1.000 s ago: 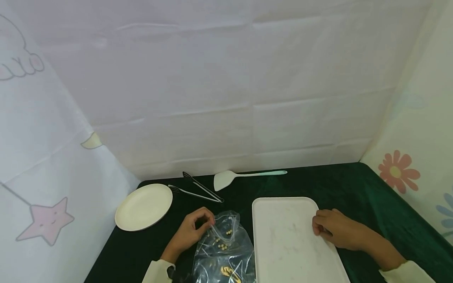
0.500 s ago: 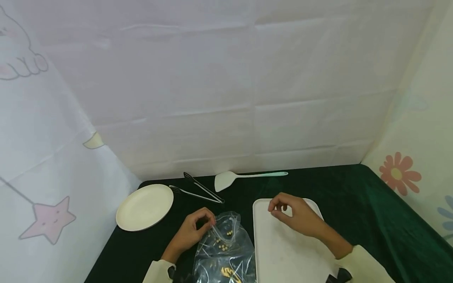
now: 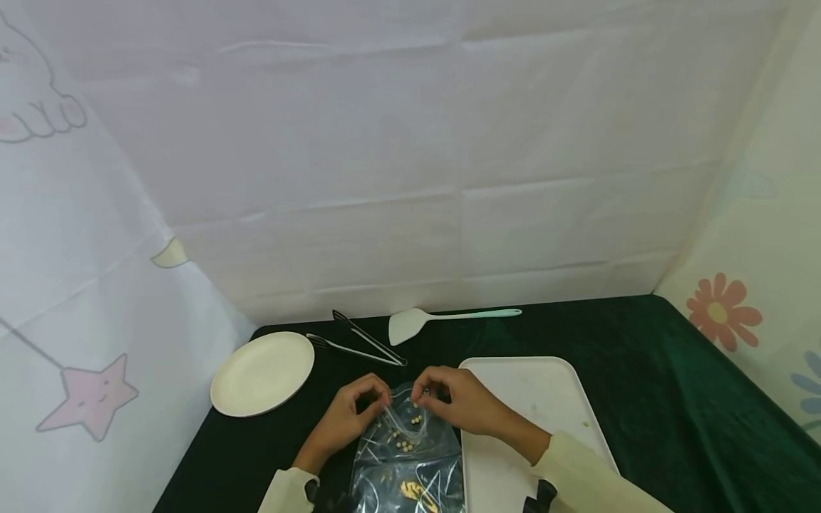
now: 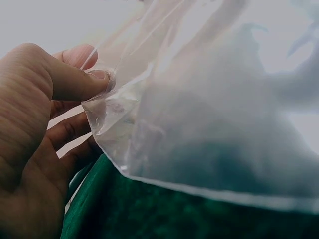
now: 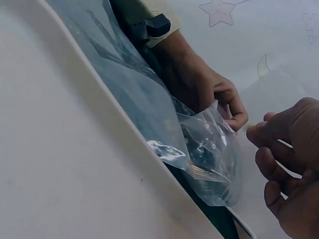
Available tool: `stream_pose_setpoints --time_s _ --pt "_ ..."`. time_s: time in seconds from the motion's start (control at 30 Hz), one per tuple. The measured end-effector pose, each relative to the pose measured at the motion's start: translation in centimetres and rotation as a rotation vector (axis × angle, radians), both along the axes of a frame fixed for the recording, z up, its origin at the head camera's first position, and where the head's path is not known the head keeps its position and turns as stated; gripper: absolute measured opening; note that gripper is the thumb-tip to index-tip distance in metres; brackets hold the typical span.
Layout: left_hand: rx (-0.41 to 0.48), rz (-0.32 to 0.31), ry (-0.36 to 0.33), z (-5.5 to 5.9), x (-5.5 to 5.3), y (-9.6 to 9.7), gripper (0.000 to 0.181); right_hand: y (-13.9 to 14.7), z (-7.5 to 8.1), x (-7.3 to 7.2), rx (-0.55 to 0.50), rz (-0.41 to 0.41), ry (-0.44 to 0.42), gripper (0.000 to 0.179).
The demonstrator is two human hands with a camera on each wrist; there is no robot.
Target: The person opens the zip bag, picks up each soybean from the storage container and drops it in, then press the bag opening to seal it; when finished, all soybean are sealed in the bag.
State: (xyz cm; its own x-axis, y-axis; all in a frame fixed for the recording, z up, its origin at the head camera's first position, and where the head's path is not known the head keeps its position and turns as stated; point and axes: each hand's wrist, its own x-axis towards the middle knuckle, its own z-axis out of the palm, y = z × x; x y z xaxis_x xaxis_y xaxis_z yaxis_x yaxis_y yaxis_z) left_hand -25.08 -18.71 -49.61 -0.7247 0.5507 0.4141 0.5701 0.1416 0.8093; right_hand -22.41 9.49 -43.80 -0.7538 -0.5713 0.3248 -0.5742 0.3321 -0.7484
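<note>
My left hand [image 3: 347, 419] pinches the rim of a clear plastic bag [image 3: 387, 476] between thumb and fingertips, holding its mouth partly open. Small round yellow beans [image 3: 404, 446] show inside, with a larger golden patch [image 3: 410, 489] lower down. Over the right side of the mouth is my right hand [image 3: 467, 403], thumb and forefinger pinched together. In the right wrist view a small yellow bean [image 5: 251, 127] shows at those fingertips, mostly covered by them. Up close, the left thumb [image 4: 87, 82] presses on the bag's crumpled edge.
A white tray [image 3: 532, 385] lies right of the bag, bearing a small yellowish bit [image 3: 585, 425]. A cream plate [image 3: 261, 376] is at the left. Metal tongs [image 3: 375, 348] and a white turner [image 3: 407, 327] with a mint handle lie at the back, by the white cloth wall.
My right hand has moved left from the tray's right side, across the tray, to the bag's mouth. The left hand keeps its hold on the bag in the same place.
</note>
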Motion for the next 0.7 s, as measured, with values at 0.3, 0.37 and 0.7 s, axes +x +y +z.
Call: stream_pose_setpoints --time_s 0.3,0.37,0.7 --pt "-0.007 0.0 -0.005 -0.2 -0.2 -0.1 0.007 4.5 1.7 0.0 0.087 -0.127 0.089 0.014" --pt "-0.005 -0.002 0.002 -0.2 -0.3 -0.1 0.006 6.9 2.2 0.0 0.153 -0.155 0.129 0.016" --pt "0.022 -0.017 0.011 -0.1 -0.1 -0.1 0.008 17.8 1.8 1.2 0.558 -0.154 0.141 0.021"
